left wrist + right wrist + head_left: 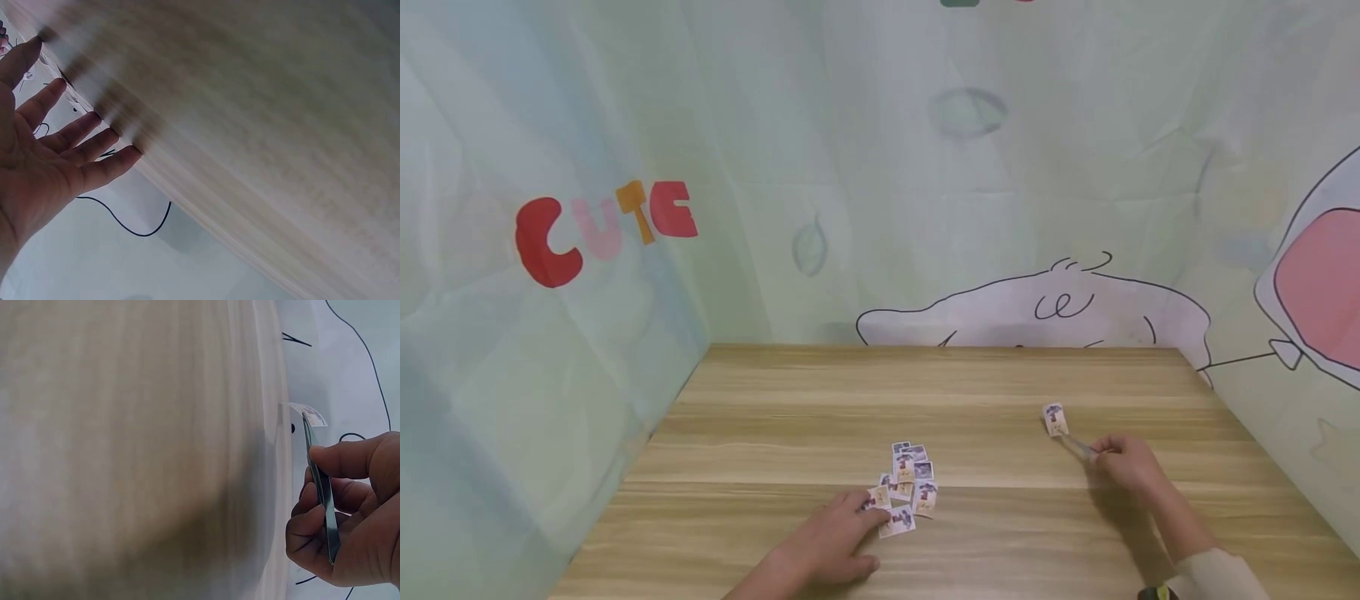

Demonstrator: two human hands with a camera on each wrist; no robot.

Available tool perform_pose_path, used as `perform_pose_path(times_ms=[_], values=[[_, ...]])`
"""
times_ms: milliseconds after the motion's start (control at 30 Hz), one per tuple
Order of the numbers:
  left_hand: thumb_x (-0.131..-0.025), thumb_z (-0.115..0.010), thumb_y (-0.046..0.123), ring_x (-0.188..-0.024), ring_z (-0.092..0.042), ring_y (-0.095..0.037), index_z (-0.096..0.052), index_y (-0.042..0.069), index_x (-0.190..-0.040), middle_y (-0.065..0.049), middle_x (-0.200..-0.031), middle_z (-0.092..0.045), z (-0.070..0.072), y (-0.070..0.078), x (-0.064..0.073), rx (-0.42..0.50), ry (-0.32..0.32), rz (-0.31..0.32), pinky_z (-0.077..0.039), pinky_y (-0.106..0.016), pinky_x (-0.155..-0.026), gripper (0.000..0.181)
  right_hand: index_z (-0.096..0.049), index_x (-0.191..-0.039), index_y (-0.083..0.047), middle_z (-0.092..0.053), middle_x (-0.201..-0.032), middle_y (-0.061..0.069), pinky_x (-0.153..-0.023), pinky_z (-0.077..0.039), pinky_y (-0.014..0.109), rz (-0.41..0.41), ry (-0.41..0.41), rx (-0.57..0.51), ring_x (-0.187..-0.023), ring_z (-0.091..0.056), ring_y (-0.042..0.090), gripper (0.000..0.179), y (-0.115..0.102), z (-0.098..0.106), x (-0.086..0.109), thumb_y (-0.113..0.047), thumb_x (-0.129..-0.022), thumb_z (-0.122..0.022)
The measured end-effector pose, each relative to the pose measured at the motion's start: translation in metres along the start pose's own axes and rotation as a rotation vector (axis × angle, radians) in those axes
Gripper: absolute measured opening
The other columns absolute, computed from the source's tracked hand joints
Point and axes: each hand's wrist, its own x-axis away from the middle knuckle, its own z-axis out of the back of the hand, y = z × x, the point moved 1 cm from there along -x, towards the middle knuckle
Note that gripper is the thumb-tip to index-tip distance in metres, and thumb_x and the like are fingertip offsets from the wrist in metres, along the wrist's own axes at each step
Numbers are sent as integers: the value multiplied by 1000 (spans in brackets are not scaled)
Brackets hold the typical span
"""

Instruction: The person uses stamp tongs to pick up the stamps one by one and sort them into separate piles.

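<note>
My right hand (1127, 462) pinches a pair of metal tweezers (322, 487) between thumb and curled fingers. At the tweezers' tips is one small printed stamp (1054, 419), on the right side of the table; in the right wrist view the stamp (309, 415) looks slightly bent at the tips. My left hand (835, 537) lies spread at the middle front, fingertips on a loose group of overlapping stamps (925, 493). In the left wrist view the left hand (56, 144) has its fingers straight and apart, tips at the tabletop, with the stamps hardly visible.
The wood-grain table (760, 417) reaches back to a pale cloth backdrop (760, 275) with cartoon drawings and red and orange letters. Cloth walls also stand along the table's left and right edges. A dark and yellow band (1157, 592) sits at the right wrist.
</note>
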Motion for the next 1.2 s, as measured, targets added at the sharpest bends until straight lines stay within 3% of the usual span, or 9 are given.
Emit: perform_pose_path(times_ms=[433,767,1067,1200], values=[[-79,-67,38,-118,-43,-30,-56,14,-127,-16,-129,-47,1,1,1,-5,6,-3,-40,-49,-93,55,-59,-91,12,-54,-79,10,-62,-37,32,16,23,35,-73,-46,24,17,4,1,-12,1,-78,-55],[-79,-66,39,-120,-42,-31,-56,15,-127,-17,-131,-45,-1,0,0,-3,3,-1,-38,-50,-95,55,-58,-94,11,-55,-82,11,-63,-39,33,-29,19,65,-77,-48,26,19,8,4,-17,-3,-81,-56],[-79,-67,39,-119,-42,-32,-56,16,-128,-17,-131,-45,2,2,2,4,-3,14,-39,-50,-94,55,-58,-88,9,-53,-72,6,-56,-40,30,-38,40,32,-66,-46,20,16,11,1,-17,0,-76,-60],[-79,-67,37,-120,-42,-31,-56,16,-127,-16,-132,-45,1,3,2,15,2,22,-38,-49,-95,54,-59,-90,9,-56,-75,8,-58,-41,31,-32,49,55,-69,-49,23,20,10,1,-14,-2,-75,-64]])
